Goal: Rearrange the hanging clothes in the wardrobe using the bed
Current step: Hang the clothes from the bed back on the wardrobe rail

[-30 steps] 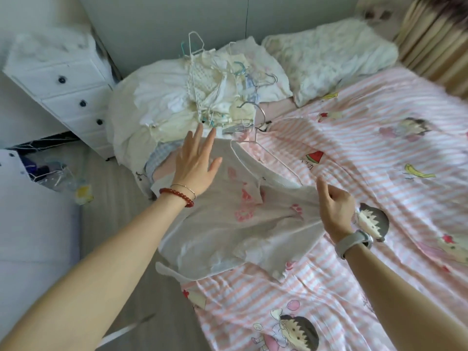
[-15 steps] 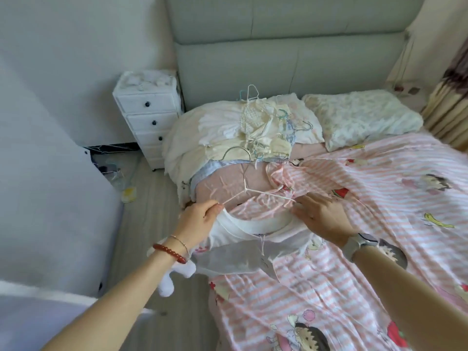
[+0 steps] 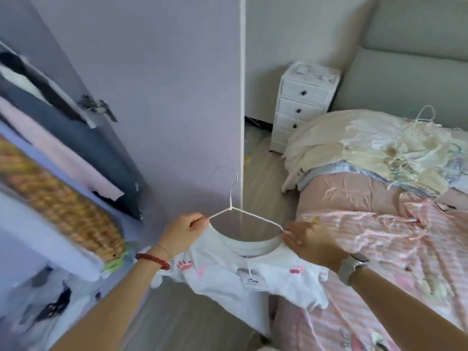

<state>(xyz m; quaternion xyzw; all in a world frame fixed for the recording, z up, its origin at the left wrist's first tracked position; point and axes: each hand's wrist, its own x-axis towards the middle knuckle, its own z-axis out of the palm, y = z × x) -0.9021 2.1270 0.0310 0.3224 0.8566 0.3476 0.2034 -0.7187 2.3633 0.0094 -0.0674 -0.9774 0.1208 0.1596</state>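
A white T-shirt [image 3: 228, 279] with pink prints hangs on a thin white wire hanger [image 3: 231, 206], held up between the wardrobe and the bed. My left hand [image 3: 182, 233] pinches the hanger's left shoulder together with the shirt's collar. My right hand [image 3: 309, 240] pinches the right shoulder of the hanger and the collar there. The open wardrobe [image 3: 63, 158] is at the left, with dark and pink clothes hanging inside. A heap of pale clothes on hangers [image 3: 374, 145] lies at the head of the bed [image 3: 395, 249].
The lilac wardrobe door [image 3: 157, 84] stands open just behind the hanger. A white drawer unit [image 3: 301, 105] sits by the grey headboard [image 3: 415, 72]. A woven basket [image 3: 60, 206] rests on a wardrobe shelf. A strip of wooden floor runs between wardrobe and bed.
The shirt was lifted off the bed on its hanger and carried left toward the wardrobe. My view swung from the bed to the wardrobe door. Both hands moved onto the hanger's shoulders.
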